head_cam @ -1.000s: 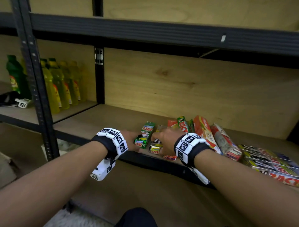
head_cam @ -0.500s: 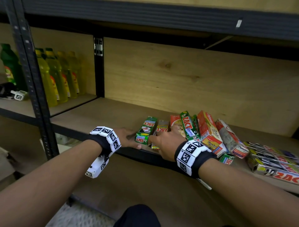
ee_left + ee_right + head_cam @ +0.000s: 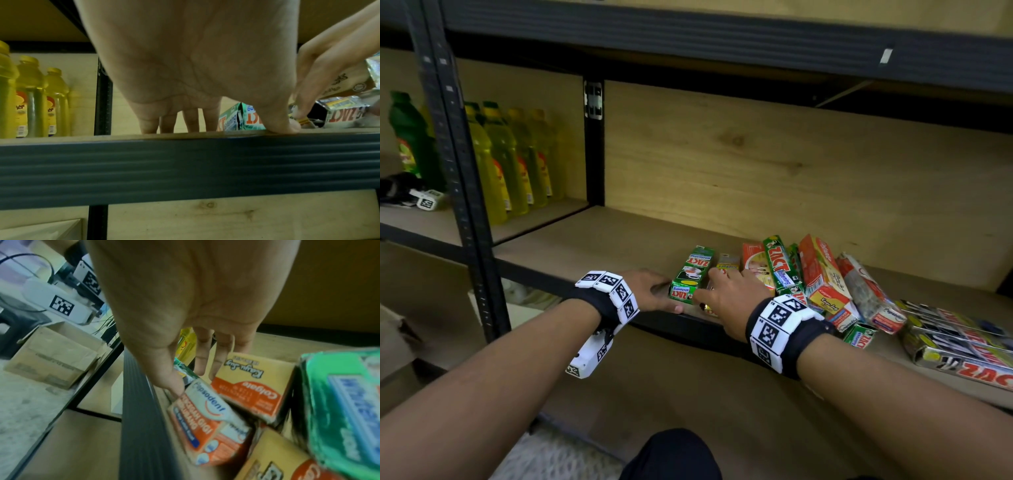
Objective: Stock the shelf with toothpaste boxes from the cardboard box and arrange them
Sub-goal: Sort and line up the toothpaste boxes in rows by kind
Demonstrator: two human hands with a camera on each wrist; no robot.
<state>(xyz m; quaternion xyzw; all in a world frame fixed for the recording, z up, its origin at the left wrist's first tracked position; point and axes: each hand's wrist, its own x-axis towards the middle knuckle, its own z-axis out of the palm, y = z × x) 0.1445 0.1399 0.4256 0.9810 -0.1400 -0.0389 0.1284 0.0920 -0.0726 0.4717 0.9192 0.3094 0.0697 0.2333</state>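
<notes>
A green Zact toothpaste box [image 3: 693, 274] lies lengthwise near the front edge of the wooden shelf [image 3: 585, 240]. My left hand [image 3: 654, 291] rests flat on the shelf just left of it, fingers [image 3: 191, 120] straight and thumb on the edge by the green box [image 3: 232, 120]. My right hand [image 3: 726, 294] is spread over the boxes to its right. Its thumb touches a Pepsodent box [image 3: 207, 423] and its fingers reach over a Colgate box [image 3: 252, 386]. A yellow box [image 3: 727, 263] shows behind it. Several more boxes [image 3: 822, 274] lean in a pile further right.
Long Zact boxes [image 3: 962, 349] lie flat at the shelf's right end. Yellow bottles [image 3: 510, 161] and a green bottle [image 3: 410, 137] stand in the left bay behind a black post [image 3: 458, 171]. An upper shelf rail [image 3: 722, 34] runs overhead. A cardboard box [image 3: 53, 356] sits on the floor.
The small boxes that overhung the shelf edge under my right hand have been pushed back beside the green box. My left hand has stayed by the green box.
</notes>
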